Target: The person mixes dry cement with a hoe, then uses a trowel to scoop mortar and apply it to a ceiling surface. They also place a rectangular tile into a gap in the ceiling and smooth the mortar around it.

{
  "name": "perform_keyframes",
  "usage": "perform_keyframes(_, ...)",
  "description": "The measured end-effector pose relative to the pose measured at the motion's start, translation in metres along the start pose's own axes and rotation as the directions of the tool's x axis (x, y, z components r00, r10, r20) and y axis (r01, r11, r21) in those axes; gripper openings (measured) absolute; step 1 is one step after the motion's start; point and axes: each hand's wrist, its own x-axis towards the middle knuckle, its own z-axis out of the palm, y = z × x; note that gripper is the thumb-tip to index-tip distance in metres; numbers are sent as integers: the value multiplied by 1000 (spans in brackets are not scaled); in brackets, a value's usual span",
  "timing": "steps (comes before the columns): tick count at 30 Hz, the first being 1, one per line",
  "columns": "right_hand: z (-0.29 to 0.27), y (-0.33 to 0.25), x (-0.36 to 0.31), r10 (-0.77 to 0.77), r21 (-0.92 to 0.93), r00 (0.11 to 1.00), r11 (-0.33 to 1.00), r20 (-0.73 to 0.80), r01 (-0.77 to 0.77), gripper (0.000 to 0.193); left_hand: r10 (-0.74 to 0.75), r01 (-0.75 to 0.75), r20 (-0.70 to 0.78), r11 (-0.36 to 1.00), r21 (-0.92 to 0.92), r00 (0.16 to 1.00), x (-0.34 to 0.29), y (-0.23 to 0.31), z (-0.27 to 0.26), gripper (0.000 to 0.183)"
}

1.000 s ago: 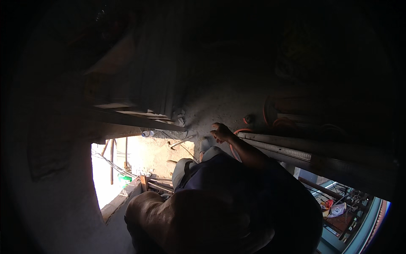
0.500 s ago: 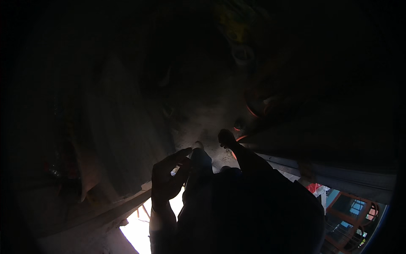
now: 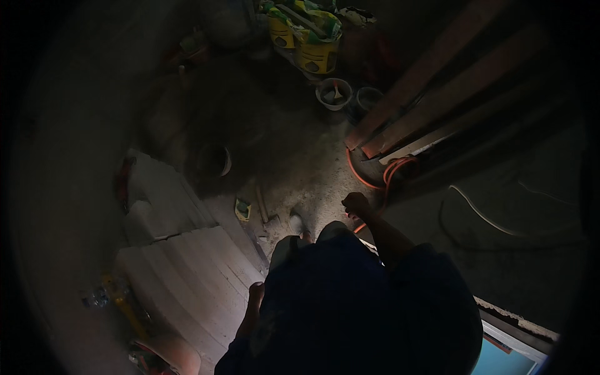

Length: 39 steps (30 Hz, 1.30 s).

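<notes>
My right hand [image 3: 355, 204] hangs out ahead of me over the floor, its fingers curled in. Whether anything is inside the curl is hidden by shadow. Low at my left side is my left hand [image 3: 255, 291], partly behind my clothing, beside a stack of pale sheets [image 3: 187, 265]; its fingers do not show clearly. Neither hand visibly touches anything around it. On the floor ahead of my feet lie a tool with a wooden handle [image 3: 261, 204] and a small yellow-edged container [image 3: 242, 210].
Reddish boards [image 3: 431, 72] lean at the right, with an orange hose [image 3: 387, 175] at their foot. Farther ahead stand a pale bucket [image 3: 334, 100] holding a brush and yellow bags [image 3: 317, 57]. A plastic bottle [image 3: 97, 297] lies at the left. Much is dark.
The view has swung round and brightened, bringing the boards, bags and floor into sight. My left hand, raised with its fingers bent before, has dropped to my side; my right hand stays curled.
</notes>
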Motion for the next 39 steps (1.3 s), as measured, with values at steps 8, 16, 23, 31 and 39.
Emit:
perform_keyframes(8, -36, 26, 38, -113, -37, 975, 993, -193, 108, 17, 271, -293, -132, 934, -204, 954, 60, 286, -22, 51)
perform_keyframes(16, -96, -37, 159, 94, 104, 943, 993, -321, -63, 20, 239, -241, -29, 953, -182, 970, 135, 345, 51, 34)
perform_keyframes(23, -173, -230, 241, -57, 122, 989, 990, -138, 75, 22, 678, -644, -49, 716, 271, 733, 184, 312, 65, 26)
perform_keyframes(31, -185, -293, 342, -72, 90, 993, 993, -91, 80, 30, 318, -330, -99, 932, -149, 943, 201, 437, 104, 32)
perform_keyframes(39, -182, -318, 377, 68, 116, 994, 992, -80, -59, 16, 93, -104, -73, 982, -158, 993, 190, 580, 59, 46)
